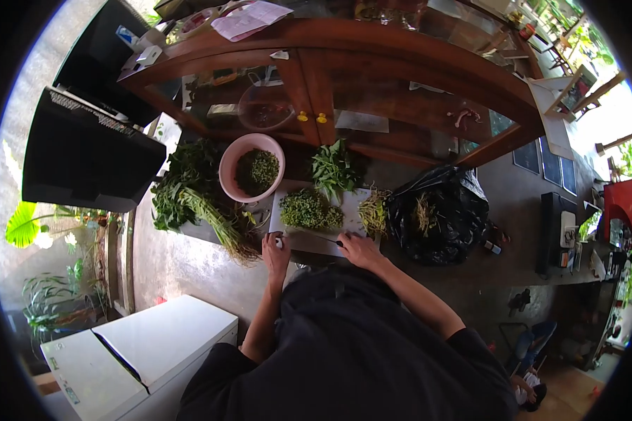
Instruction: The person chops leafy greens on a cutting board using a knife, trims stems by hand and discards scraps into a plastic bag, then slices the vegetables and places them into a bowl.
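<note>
My right hand (361, 250) is closed around the dark handle of a knife (340, 243), with its blade pointing left over the white cutting board (298, 243). My left hand (275, 254) is at the board's near left corner, fingers curled in; a small white spot shows there, but I cannot make out what it is. Beyond both hands a heap of cut greens (309, 210) covers the board's middle. A leafy bunch (332, 167) lies at the board's far edge. Yellowish stem and root scraps (373, 213) are at its right end.
A pink basin (226, 172) holds more cut greens. Long-stemmed greens (207, 210) lie left of the board, and a black plastic bag (456, 217) with scraps stands right. Behind is a glass-doored wooden cabinet (309, 84). A white refrigerator (165, 337) is at lower left; a person (530, 389), lower right.
</note>
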